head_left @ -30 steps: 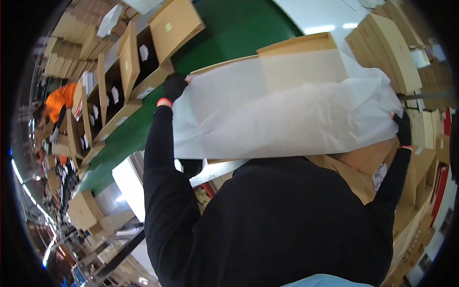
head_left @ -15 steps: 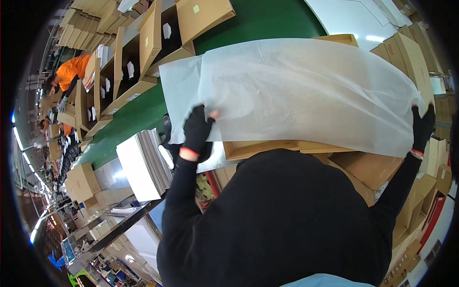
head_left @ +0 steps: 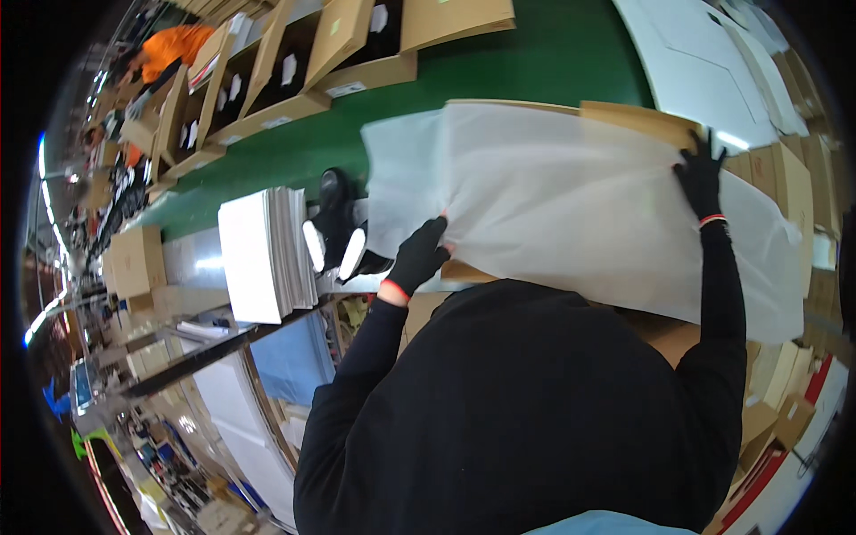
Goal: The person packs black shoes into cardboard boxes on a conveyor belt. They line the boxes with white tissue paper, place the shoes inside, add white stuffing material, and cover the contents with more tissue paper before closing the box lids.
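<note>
Translucent white sheet (head_left: 571, 196) lay over an open cardboard box (head_left: 644, 118) on the green-topped desk (head_left: 553, 62), in front of the person; its left end stuck out past the box, its right end draped down near more cartons (head_left: 783, 183). Left hand (head_left: 419, 256) was at the near edge of the sheet, left part, thumb and forefinger a little apart and touching it; could not tell if the fingers pinched it. Right hand (head_left: 702, 185) lay on the sheet near the far right edge, fingers spread wide. Both hands wore black gloves. Black boots (head_left: 333, 218) with white soles lay left of the sheet, stack of white boards (head_left: 263, 254) just beyond them. Row of open cartons (head_left: 276, 116) at upper left; co-worker in orange (head_left: 176, 51) bent beside it.
</note>
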### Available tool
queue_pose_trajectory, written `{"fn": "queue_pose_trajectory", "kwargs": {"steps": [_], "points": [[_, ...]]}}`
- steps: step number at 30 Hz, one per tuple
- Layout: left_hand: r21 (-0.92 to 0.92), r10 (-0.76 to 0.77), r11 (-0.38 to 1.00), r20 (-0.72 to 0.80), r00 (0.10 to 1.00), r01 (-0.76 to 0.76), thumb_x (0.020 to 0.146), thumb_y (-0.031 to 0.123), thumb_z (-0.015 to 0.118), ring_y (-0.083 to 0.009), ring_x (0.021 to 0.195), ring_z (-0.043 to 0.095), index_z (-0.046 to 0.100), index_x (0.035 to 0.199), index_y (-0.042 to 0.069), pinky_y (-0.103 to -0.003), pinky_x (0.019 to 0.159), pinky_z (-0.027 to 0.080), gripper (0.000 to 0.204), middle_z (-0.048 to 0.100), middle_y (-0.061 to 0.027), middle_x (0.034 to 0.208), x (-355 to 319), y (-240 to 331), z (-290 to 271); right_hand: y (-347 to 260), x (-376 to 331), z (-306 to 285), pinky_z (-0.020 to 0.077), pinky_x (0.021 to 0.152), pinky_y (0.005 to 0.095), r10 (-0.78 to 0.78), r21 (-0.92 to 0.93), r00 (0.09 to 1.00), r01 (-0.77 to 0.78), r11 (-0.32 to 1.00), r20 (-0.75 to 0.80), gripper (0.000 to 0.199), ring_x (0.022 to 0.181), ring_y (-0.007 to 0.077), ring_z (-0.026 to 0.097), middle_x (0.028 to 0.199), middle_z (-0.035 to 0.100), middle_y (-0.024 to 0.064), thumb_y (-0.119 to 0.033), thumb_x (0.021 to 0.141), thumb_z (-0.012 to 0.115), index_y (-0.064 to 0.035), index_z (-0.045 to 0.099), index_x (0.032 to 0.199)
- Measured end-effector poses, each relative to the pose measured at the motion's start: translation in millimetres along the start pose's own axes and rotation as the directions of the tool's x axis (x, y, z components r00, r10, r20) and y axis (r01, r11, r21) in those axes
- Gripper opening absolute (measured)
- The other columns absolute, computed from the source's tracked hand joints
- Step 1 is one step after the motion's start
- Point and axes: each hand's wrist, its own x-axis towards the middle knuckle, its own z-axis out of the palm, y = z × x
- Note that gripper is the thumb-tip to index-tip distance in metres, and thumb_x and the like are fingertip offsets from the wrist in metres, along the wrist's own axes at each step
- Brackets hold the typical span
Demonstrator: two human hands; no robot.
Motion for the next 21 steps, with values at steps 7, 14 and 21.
{"fn": "queue_pose_trajectory", "kwargs": {"steps": [7, 14, 21], "points": [[0.355, -0.055, 0.934, 0.02, 0.998, 0.044, 0.08, 0.028, 0.065, -0.0259, 0.077, 0.062, 0.048, 0.132, 0.002, -0.039, 0.064, 0.048, 0.061, 0.062, -0.0099, 0.089, 27, 58, -18, 33, 23, -17, 0.0147, 0.106, 0.068, 0.237, -0.292, 0.952, -0.175, 0.94, 0.192, 0.052, 0.139, 0.0331, 0.026, 0.136, 0.044, 0.011, -0.037, 0.08, 0.069, -0.015, 0.054, 0.125], [0.21, 0.019, 0.978, -0.127, 0.992, 0.008, 0.08, 0.017, 0.061, -0.0295, 0.074, 0.062, 0.048, 0.131, 0.004, -0.043, 0.062, 0.048, 0.054, 0.062, -0.0123, 0.085, 38, 25, 22, -110, 19, -25, 0.0085, 0.112, 0.0618, -0.313, 0.239, 0.929, 0.354, 0.904, -0.196, 0.078, 0.143, 0.0374, 0.015, 0.151, 0.026, 0.0172, -0.045, 0.076, 0.07, -0.0084, 0.04, 0.138], [0.124, -0.016, 0.989, -0.453, 0.892, 0.08, 0.081, 0.021, 0.069, -0.0265, 0.08, 0.063, 0.055, 0.124, 0.007, -0.038, 0.068, 0.049, 0.047, 0.063, -0.0124, 0.096, 51, 46, -11, -179, 31, 3, 0.0176, 0.109, 0.0609, -0.473, 0.388, 0.881, 0.429, 0.815, 0.021, 0.071, 0.139, 0.0381, 0.025, 0.143, 0.039, 0.019, -0.048, 0.081, 0.066, -0.0058, 0.044, 0.134]]}}
